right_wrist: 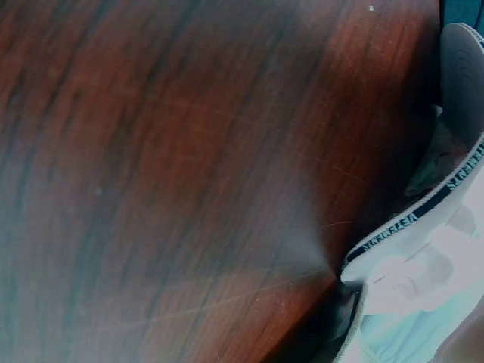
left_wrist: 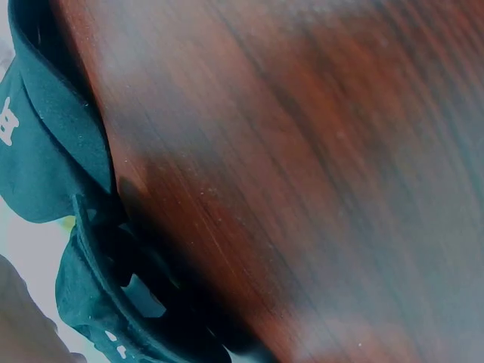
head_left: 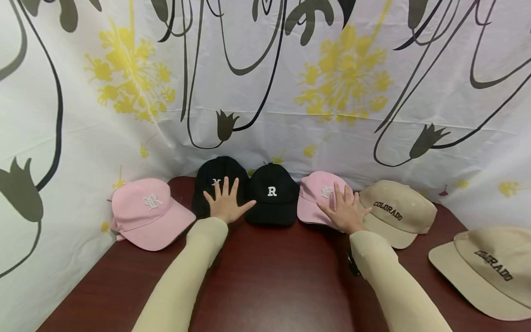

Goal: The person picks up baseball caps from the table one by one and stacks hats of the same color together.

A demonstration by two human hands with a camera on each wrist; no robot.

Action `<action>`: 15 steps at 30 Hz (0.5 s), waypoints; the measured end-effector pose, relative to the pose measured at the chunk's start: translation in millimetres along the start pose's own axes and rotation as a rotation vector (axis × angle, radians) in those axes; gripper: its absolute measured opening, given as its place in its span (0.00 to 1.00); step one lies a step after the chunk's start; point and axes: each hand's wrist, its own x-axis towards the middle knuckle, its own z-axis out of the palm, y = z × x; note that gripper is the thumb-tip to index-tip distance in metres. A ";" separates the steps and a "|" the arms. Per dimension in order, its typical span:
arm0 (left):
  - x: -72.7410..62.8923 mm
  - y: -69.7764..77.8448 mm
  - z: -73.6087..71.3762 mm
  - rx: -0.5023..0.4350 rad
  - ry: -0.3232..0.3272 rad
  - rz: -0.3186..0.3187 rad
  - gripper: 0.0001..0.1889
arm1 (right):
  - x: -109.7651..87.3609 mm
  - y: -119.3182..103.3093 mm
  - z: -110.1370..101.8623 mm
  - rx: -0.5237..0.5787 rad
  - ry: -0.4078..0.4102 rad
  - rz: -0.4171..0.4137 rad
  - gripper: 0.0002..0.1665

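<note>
My left hand, fingers straight and spread, is in front of a black cap with a white letter partly covered by the fingertips. Likewise spread wide, my right hand is before a pink cap with white embroidery; its little-finger side is close to a beige COLORADO cap. Between the hands sits a second black cap with a white R. Whether the fingers touch the caps cannot be told. Only a blurred edge of each hand shows in the wrist views, beside the caps' brims.
Another pink cap stands at the left end of the row. A further beige COLORADO cap lies at the right, nearer me. All rest on a dark red wooden table, backed by a white patterned cloth.
</note>
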 end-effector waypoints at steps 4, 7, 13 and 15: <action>-1.3 0.9 -1.8 -0.006 -0.012 -0.008 0.50 | 0.1 0.1 -0.1 0.000 -0.005 0.004 0.58; -2.1 1.8 -4.0 -0.008 -0.011 -0.016 0.49 | 0.7 -0.7 -0.5 0.002 -0.005 0.003 0.58; -2.5 1.6 -5.4 -0.046 -0.016 -0.008 0.50 | 0.6 -1.6 -0.5 0.020 -0.016 0.006 0.57; -2.6 0.6 -4.9 -0.055 -0.031 -0.013 0.51 | -0.2 -1.5 -0.2 0.035 -0.025 0.007 0.57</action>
